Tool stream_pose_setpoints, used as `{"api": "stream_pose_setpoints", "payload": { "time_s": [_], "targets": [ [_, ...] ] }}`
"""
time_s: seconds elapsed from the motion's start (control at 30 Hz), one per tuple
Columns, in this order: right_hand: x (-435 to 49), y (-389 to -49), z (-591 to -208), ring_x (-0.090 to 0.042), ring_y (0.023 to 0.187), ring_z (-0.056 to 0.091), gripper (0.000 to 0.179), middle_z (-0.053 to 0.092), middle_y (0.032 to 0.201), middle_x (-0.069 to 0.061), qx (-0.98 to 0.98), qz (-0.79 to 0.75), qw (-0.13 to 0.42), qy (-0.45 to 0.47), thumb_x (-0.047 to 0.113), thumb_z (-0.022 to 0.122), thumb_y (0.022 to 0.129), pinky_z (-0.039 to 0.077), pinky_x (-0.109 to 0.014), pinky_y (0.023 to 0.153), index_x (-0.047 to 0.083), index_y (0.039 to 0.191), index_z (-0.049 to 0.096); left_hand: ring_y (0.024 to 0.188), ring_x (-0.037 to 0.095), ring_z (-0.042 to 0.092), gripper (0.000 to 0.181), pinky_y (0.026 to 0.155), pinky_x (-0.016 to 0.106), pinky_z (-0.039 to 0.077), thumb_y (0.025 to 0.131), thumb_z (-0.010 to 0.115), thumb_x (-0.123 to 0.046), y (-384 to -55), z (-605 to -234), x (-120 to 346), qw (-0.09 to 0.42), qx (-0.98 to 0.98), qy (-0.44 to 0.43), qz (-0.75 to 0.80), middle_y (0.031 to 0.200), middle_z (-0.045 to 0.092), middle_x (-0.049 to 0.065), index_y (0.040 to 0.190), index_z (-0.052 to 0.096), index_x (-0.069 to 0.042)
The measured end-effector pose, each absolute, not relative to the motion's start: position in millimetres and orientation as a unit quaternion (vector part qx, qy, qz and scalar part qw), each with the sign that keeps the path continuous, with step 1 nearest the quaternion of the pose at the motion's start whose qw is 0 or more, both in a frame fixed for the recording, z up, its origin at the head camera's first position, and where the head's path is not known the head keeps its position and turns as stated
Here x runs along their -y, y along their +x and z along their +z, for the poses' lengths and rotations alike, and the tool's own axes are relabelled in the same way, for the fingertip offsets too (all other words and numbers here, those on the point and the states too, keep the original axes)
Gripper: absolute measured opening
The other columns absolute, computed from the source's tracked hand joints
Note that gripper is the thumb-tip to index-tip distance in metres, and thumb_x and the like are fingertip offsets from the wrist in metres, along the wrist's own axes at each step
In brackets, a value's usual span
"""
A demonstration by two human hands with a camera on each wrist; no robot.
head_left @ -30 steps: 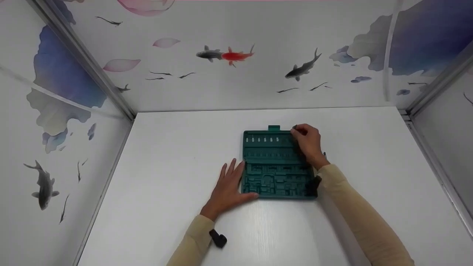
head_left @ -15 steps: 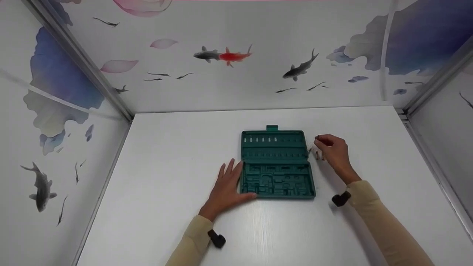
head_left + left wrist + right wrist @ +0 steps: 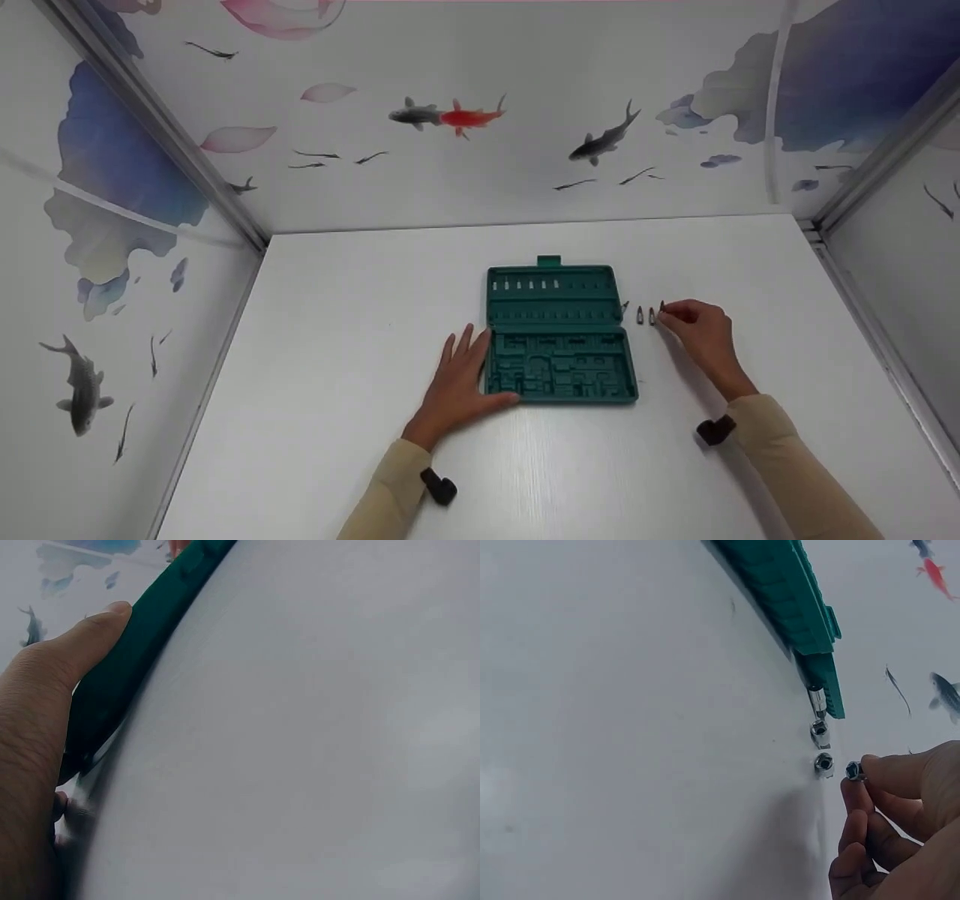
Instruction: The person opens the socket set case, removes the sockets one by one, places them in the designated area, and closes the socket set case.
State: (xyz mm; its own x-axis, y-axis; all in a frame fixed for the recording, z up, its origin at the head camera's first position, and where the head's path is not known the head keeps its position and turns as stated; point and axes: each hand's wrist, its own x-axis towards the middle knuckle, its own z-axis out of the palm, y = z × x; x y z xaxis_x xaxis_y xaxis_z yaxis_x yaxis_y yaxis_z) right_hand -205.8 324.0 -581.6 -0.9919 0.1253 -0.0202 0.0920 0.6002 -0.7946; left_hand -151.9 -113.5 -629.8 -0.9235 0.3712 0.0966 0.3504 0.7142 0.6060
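In the head view, a green plastic tool case [image 3: 555, 366] lies unfolded on the white table, several small pale pieces [image 3: 531, 284] lined up in its far half. My left hand [image 3: 457, 394] rests at the case's near left corner, fingers spread along the side. Its thumb [image 3: 101, 626] presses the front edge. To the right of the case, my right hand [image 3: 706, 334] pinches a small metal socket [image 3: 853, 771] between thumb and fingertips. Two similar sockets [image 3: 822, 746] stand beside it, and another metal piece [image 3: 817, 700] is by the case. Whether the held socket touches the table is unclear.
The white tabletop [image 3: 360, 315] extends around the case on all sides. Panels printed with fish close it off at the back [image 3: 480, 172], left and right. The case's latch tab [image 3: 549, 260] sticks out at the far edge.
My right hand has moved from the case's far right corner rightward and toward me, pinching the socket, to the end of the socket row. My left hand has stayed at the case.
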Motion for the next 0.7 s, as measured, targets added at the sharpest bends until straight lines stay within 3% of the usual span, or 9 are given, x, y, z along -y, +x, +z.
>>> {"api": "stream_pose_setpoints", "payload": {
  "time_s": [0.47, 0.7],
  "targets": [
    [-318.6, -204.7, -588.6, -0.032, 0.104, 0.066, 0.028, 0.078, 0.116, -0.022, 0.901, 0.424, 0.039, -0.081, 0.020, 0.073, 0.106, 0.048, -0.014, 0.077, -0.003, 0.120, 0.081, 0.171, 0.038, 0.006, 0.123, 0.135, 0.061, 0.016, 0.087, 0.069, -0.088, -150.5, -629.3, 114.4, 0.021, -0.926, 0.184, 0.330, 0.184, 0.016, 0.013, 0.178, 0.023, -0.019],
    [-315.6, -204.7, -592.1, -0.032, 0.102, 0.068, 0.027, 0.078, 0.113, -0.022, 0.907, 0.410, 0.058, -0.084, 0.020, 0.072, 0.106, 0.051, -0.025, 0.081, -0.003, 0.118, 0.081, 0.172, 0.029, 0.006, 0.124, 0.137, 0.054, 0.008, 0.087, 0.068, -0.088, -151.8, -629.3, 114.4, 0.023, -0.927, 0.189, 0.323, 0.184, 0.016, 0.010, 0.178, 0.021, -0.019]
  ]
}}
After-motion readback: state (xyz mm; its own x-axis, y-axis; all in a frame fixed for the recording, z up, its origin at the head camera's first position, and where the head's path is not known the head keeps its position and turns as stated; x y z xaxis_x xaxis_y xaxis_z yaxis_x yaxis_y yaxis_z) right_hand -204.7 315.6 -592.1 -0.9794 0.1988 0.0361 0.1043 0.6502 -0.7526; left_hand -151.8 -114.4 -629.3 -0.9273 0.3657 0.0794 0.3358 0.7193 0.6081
